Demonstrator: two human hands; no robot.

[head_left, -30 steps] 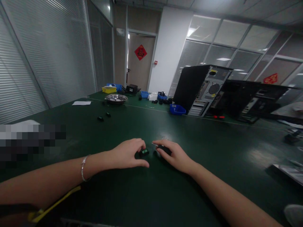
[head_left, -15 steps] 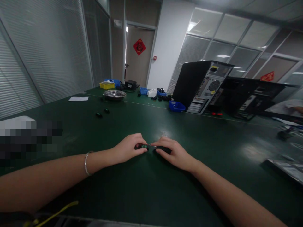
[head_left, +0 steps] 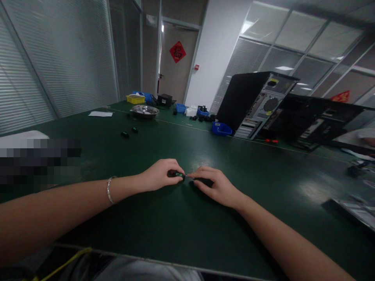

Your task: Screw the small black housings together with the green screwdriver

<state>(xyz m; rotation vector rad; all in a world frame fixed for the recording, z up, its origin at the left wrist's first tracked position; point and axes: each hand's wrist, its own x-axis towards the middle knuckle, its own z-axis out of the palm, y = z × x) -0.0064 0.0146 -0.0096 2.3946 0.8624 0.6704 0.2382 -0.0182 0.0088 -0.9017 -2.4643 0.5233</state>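
Just above the green tabletop point(head_left: 164, 226), my left hand point(head_left: 158, 175) pinches a small black device with a green circuit board point(head_left: 179, 175) between thumb and fingers. My right hand point(head_left: 218, 186) is closed around a slim tool with a dark body point(head_left: 206, 181) and a thin metal tip. That tip points left at the device's near end; whether it touches cannot be made out. Two similar small black pieces, one point(head_left: 125, 134) beside the other point(head_left: 134, 130), lie farther off to the left.
A round metal bowl point(head_left: 144, 111), a white paper point(head_left: 100, 114), a yellow bin point(head_left: 135, 99) and a blue bin point(head_left: 222, 128) stand toward the back. Black computer towers point(head_left: 258, 103) rise at the back right. A metal tray point(head_left: 353, 212) lies at the right. Part of another person shows far right.
The view has tilted, bringing the table's front edge further into sight. Both hands keep their grips close together, and the device in my left hand is slightly turned.
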